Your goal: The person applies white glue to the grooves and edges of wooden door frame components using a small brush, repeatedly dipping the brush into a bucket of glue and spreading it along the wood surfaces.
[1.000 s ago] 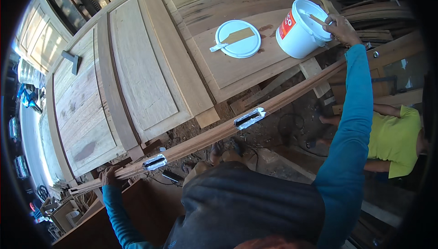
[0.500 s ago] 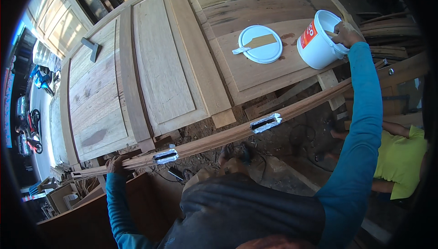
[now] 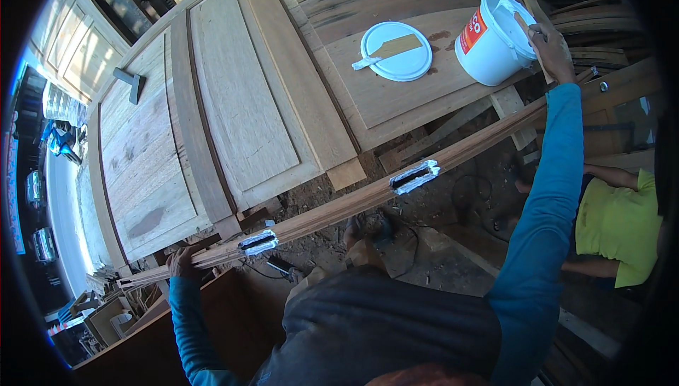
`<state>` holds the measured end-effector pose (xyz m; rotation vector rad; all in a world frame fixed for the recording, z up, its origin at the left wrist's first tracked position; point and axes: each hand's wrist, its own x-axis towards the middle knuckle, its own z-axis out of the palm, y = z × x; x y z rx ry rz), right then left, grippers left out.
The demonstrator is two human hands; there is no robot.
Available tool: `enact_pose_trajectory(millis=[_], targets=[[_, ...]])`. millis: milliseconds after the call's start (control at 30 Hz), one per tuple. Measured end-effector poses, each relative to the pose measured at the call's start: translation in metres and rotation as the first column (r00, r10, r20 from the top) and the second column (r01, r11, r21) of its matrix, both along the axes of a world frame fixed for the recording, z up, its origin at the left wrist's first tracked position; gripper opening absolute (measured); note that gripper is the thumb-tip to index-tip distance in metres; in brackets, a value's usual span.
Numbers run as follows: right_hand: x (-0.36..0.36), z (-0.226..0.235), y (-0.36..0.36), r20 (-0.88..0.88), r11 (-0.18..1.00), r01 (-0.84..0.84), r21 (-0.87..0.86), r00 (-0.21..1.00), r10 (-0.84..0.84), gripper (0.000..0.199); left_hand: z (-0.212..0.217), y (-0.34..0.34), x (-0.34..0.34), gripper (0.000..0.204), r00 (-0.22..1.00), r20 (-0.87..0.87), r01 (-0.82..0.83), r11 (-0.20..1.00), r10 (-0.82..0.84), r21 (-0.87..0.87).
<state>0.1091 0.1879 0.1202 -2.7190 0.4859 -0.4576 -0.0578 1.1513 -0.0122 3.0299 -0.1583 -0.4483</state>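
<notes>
My left hand is wrapped round the left part of a long wooden rail. White glue rims two slots in this rail, a left slot and a right slot. At the right, my right hand grips a thin wooden stick at the rim of a white plastic bucket. White paste coats the stick's upper end. Left of the bucket lies its white lid, with a flat tan spatula across it, its narrow end smeared white.
A large panelled wooden door lies flat beyond the rail and carries the bucket and lid. A try square rests on its left side. Another person in a yellow-green shirt is at the right. Cables lie on the dirt floor.
My right hand has drawn the stick up out of the bucket to its rim, and its white-coated end now shows. The left hand keeps its grip on the rail.
</notes>
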Motion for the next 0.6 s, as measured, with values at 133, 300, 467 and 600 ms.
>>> enact_pose_trajectory(millis=[133,300,467,600], targets=[[-0.002,0.008,-0.008,0.125,0.989,0.019,0.145,0.991,-0.038,0.048,-0.005,0.000,-0.002,0.060,0.995,0.094,0.041,0.999,-0.038,-0.023],[-0.015,0.005,0.041,0.212,0.949,0.095,0.299,0.963,-0.163,0.051,0.003,-0.008,-0.004,0.047,0.997,0.067,0.026,0.999,-0.025,-0.025],[-0.018,-0.003,0.023,0.274,0.946,0.057,0.320,0.950,-0.150,0.047,0.005,-0.010,0.004,0.048,1.000,0.027,0.002,0.999,-0.001,-0.033],[-0.016,-0.003,0.038,0.260,0.926,0.138,0.352,0.936,-0.239,0.044,0.006,-0.012,0.003,0.051,0.999,0.030,-0.014,0.999,0.015,-0.039]])
